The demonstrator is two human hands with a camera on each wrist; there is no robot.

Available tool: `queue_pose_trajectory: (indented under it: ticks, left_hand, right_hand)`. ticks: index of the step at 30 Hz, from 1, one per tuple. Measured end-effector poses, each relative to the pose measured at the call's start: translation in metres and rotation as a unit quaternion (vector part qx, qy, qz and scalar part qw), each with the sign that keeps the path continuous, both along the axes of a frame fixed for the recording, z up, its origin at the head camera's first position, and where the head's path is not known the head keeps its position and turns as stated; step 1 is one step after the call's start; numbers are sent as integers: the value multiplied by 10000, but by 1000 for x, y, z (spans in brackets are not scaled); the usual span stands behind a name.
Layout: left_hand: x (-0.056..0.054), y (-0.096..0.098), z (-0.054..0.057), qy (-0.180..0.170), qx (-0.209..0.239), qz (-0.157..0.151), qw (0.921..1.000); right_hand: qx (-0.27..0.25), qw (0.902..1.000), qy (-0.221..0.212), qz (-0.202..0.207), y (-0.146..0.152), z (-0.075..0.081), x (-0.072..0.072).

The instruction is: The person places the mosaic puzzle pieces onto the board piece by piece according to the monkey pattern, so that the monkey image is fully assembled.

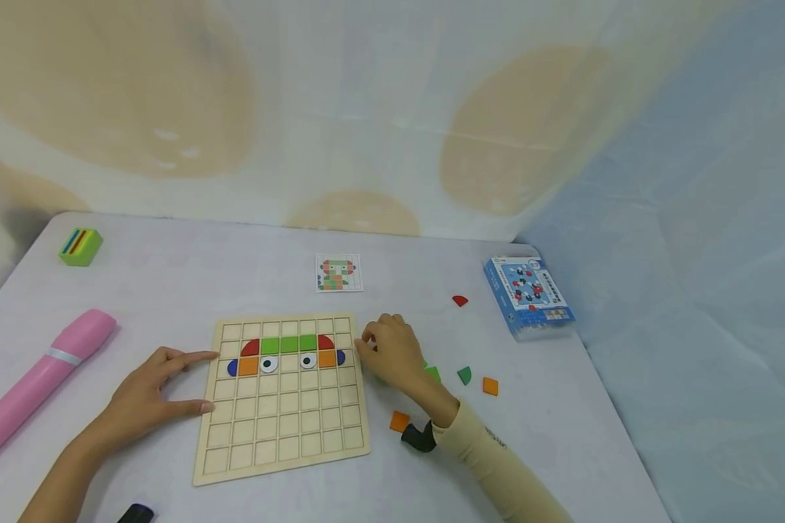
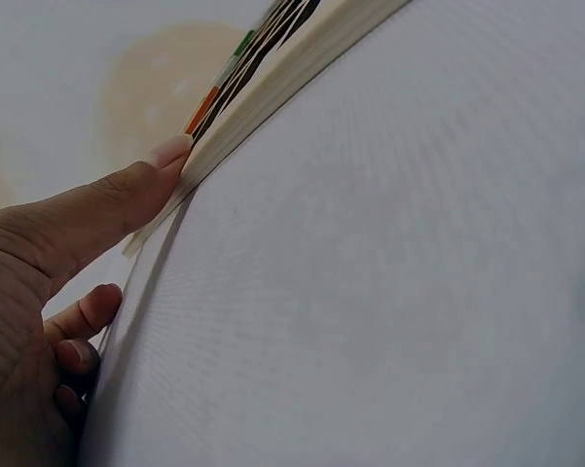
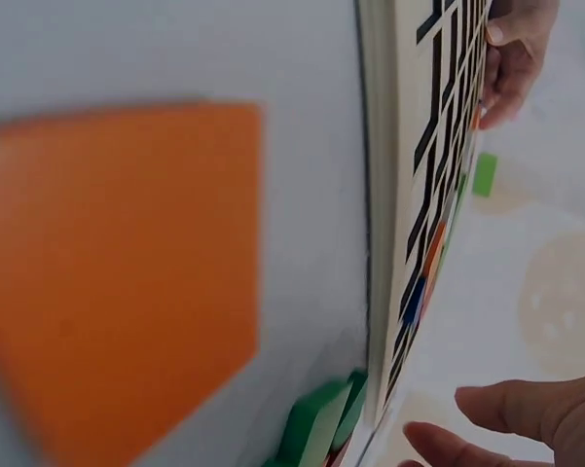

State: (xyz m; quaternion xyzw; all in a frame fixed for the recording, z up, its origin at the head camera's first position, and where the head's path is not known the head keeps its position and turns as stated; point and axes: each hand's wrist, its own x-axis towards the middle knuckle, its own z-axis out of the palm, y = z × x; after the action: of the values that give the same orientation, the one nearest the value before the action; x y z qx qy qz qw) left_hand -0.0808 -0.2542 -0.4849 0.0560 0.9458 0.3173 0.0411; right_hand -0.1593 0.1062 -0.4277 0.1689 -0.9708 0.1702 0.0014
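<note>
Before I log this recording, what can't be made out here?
Head: green pieces, partly hidden by the right hand.
Head: card, finer details too small.
Head: black object, cut off by the bottom edge; can't tell what it is.
Left wrist: board, cut off by the top edge.
Right wrist: orange piece, blurred, cut off by the left edge.

Spreads left hand point(image 1: 140, 396) with thumb and index finger wide apart. Bends fingers of right hand point(image 1: 392, 354) loosely, with gap to thumb. Has both forearms point(image 1: 65, 468) extended forward.
</note>
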Motion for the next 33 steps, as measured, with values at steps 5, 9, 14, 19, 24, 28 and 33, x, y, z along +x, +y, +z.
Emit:
queue_pose_trajectory:
  ticks: [5, 9, 14, 19, 24, 28, 33]
  left_hand:
    - [0, -1, 0, -26, 20, -14, 10000]
    - [-1, -1, 0, -73, 25, 1, 10000]
    - [0, -1, 1, -93, -9, 29, 10000]
    - [-1, -2, 0, -125, -9, 35, 9999]
    - [-1, -1, -3, -83, 58, 9, 9999]
    - [-1, 0, -3, -84, 86, 11, 9999]
    - [0, 1, 0, -48, 52, 43, 10000]
  right_hand:
    - [-215, 9998, 31, -8, 26, 0, -1]
    - [-336, 9992, -32, -192, 45, 1, -3]
    - [-305, 9987, -190, -356, 59, 6, -4]
    - [-289, 9991, -263, -175, 61, 2, -5]
    - [100, 9992, -240, 316, 53, 0, -10]
    - [647, 9955, -192, 658, 48, -1, -14]
    - [970, 9914, -24, 873, 47, -3, -20]
